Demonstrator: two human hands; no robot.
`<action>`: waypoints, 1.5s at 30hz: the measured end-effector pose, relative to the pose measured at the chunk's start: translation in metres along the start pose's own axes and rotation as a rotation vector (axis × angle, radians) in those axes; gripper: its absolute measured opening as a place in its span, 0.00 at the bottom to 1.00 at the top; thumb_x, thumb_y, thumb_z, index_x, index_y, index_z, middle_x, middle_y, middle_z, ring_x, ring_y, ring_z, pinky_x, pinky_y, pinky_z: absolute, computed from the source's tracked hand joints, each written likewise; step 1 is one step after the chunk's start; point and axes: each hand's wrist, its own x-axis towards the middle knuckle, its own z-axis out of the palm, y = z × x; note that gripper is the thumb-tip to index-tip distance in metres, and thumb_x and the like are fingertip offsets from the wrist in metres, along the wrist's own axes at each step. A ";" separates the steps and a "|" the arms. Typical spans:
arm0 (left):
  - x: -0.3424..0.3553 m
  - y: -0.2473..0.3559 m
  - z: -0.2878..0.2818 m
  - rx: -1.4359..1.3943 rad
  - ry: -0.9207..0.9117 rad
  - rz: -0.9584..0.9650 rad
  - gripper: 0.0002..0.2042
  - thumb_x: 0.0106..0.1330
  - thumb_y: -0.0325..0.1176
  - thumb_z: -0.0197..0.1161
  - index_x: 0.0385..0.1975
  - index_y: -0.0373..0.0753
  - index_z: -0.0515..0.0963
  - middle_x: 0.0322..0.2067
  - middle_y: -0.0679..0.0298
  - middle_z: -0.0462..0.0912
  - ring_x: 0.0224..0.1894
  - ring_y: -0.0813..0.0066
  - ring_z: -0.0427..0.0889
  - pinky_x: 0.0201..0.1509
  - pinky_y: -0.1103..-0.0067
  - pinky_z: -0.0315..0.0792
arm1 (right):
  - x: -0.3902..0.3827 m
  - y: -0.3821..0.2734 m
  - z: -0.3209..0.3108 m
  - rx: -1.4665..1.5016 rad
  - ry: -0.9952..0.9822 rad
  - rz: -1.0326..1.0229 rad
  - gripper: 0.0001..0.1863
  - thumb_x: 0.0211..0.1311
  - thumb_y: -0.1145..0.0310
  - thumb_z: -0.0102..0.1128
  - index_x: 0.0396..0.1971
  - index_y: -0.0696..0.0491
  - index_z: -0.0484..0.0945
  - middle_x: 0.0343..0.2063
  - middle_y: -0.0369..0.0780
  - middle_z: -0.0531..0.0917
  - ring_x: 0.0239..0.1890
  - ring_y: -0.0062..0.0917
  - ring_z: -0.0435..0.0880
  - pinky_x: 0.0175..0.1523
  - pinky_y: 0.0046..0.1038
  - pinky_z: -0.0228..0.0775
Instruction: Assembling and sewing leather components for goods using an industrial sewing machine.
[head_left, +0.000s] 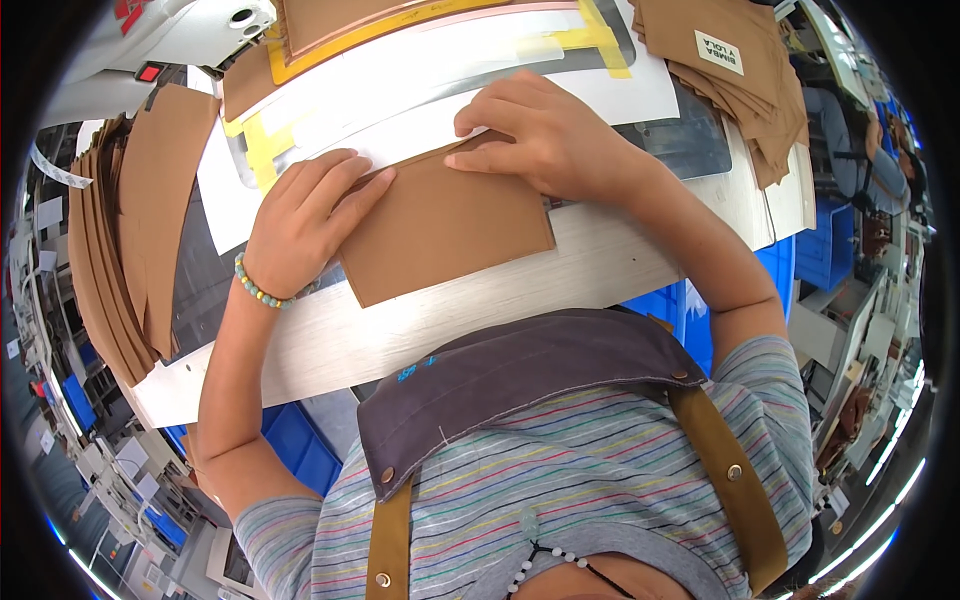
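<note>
A flat brown panel (450,235), leather-like with a line along its near edge, lies at a slant on the pale work table before me. My left hand (308,215), with a beaded bracelet at the wrist, is closed over the panel's far left corner, its thumb along the left edge. Thumb and curled fingers of my right hand (545,135) grip the far edge toward the right. The fingertips' undersides are hidden. Just beyond both hands is a white sheet (400,125) held with yellow tape (268,150).
Stacked brown pieces (160,210) stand at the left, and another brown pile (715,70) with a pale label sits at the far right. A white machine (180,40) occupies the far left corner. Blue bins (300,445) show below the table (320,350).
</note>
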 end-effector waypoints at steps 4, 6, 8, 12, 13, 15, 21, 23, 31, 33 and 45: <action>-0.011 0.000 0.002 -0.028 0.022 -0.034 0.22 0.59 0.26 0.68 0.56 0.43 0.87 0.55 0.60 0.85 0.55 0.60 0.86 0.55 0.70 0.81 | -0.014 -0.008 -0.020 -0.050 0.082 0.126 0.19 0.66 0.71 0.65 0.56 0.44 0.87 0.50 0.35 0.84 0.53 0.33 0.82 0.58 0.36 0.71; -0.013 0.004 0.006 -0.106 0.085 -0.154 0.22 0.60 0.28 0.71 0.57 0.42 0.87 0.58 0.60 0.85 0.59 0.57 0.84 0.59 0.68 0.80 | -0.026 -0.009 -0.029 -0.042 0.077 0.204 0.20 0.67 0.70 0.65 0.58 0.46 0.85 0.50 0.36 0.83 0.54 0.35 0.81 0.59 0.37 0.71; -0.002 0.011 0.001 -0.165 0.059 -0.203 0.23 0.62 0.29 0.72 0.60 0.43 0.85 0.62 0.60 0.83 0.64 0.54 0.80 0.64 0.65 0.77 | -0.034 -0.009 -0.031 -0.039 0.074 0.289 0.21 0.68 0.69 0.65 0.60 0.47 0.84 0.50 0.37 0.83 0.54 0.36 0.80 0.60 0.38 0.70; 0.032 0.027 0.005 -0.275 -0.029 -0.299 0.28 0.64 0.33 0.73 0.67 0.44 0.80 0.73 0.60 0.73 0.78 0.48 0.64 0.78 0.57 0.64 | -0.037 -0.010 -0.021 -0.010 0.042 0.351 0.20 0.68 0.67 0.66 0.59 0.50 0.84 0.49 0.38 0.81 0.54 0.36 0.77 0.60 0.39 0.67; 0.039 0.030 0.008 -0.275 -0.028 -0.296 0.28 0.64 0.33 0.73 0.67 0.44 0.80 0.73 0.60 0.73 0.78 0.48 0.64 0.78 0.57 0.64 | -0.036 -0.010 -0.019 0.010 0.054 0.370 0.19 0.68 0.68 0.66 0.58 0.50 0.85 0.48 0.38 0.81 0.53 0.35 0.76 0.60 0.39 0.66; 0.051 0.033 0.016 -0.260 -0.022 -0.249 0.29 0.65 0.38 0.74 0.67 0.45 0.79 0.77 0.62 0.67 0.80 0.48 0.59 0.77 0.58 0.63 | -0.032 -0.008 -0.019 0.040 0.046 0.375 0.19 0.68 0.69 0.66 0.58 0.50 0.86 0.48 0.39 0.80 0.52 0.36 0.76 0.59 0.38 0.66; 0.054 0.033 0.027 -0.313 -0.046 -0.256 0.29 0.66 0.40 0.73 0.68 0.46 0.79 0.78 0.62 0.66 0.80 0.47 0.58 0.79 0.57 0.61 | -0.034 -0.002 -0.015 0.133 0.065 0.375 0.17 0.67 0.70 0.68 0.54 0.50 0.89 0.45 0.38 0.80 0.50 0.34 0.77 0.58 0.37 0.66; 0.054 0.033 0.026 -0.327 -0.046 -0.262 0.28 0.66 0.40 0.73 0.68 0.47 0.79 0.78 0.62 0.67 0.80 0.47 0.58 0.80 0.57 0.61 | -0.035 0.000 -0.015 0.142 0.070 0.377 0.16 0.66 0.70 0.69 0.54 0.50 0.89 0.45 0.38 0.80 0.50 0.34 0.77 0.58 0.37 0.66; 0.055 0.033 0.028 -0.363 -0.039 -0.296 0.29 0.66 0.35 0.72 0.69 0.48 0.79 0.77 0.59 0.67 0.81 0.46 0.57 0.82 0.56 0.58 | -0.032 0.001 -0.009 0.208 0.169 0.493 0.12 0.60 0.65 0.75 0.43 0.50 0.91 0.43 0.36 0.83 0.49 0.34 0.79 0.56 0.36 0.68; 0.054 0.033 0.028 -0.359 -0.040 -0.296 0.29 0.66 0.35 0.72 0.69 0.48 0.79 0.77 0.59 0.67 0.81 0.46 0.57 0.82 0.56 0.58 | -0.028 -0.002 -0.009 0.202 0.172 0.511 0.11 0.60 0.64 0.75 0.42 0.50 0.91 0.42 0.36 0.84 0.49 0.33 0.79 0.56 0.36 0.68; 0.053 0.034 0.028 -0.360 -0.025 -0.289 0.28 0.66 0.34 0.72 0.68 0.48 0.80 0.77 0.58 0.68 0.81 0.47 0.58 0.81 0.56 0.58 | -0.026 -0.003 -0.013 0.179 0.160 0.509 0.09 0.62 0.64 0.74 0.40 0.50 0.91 0.41 0.37 0.84 0.48 0.34 0.81 0.55 0.35 0.71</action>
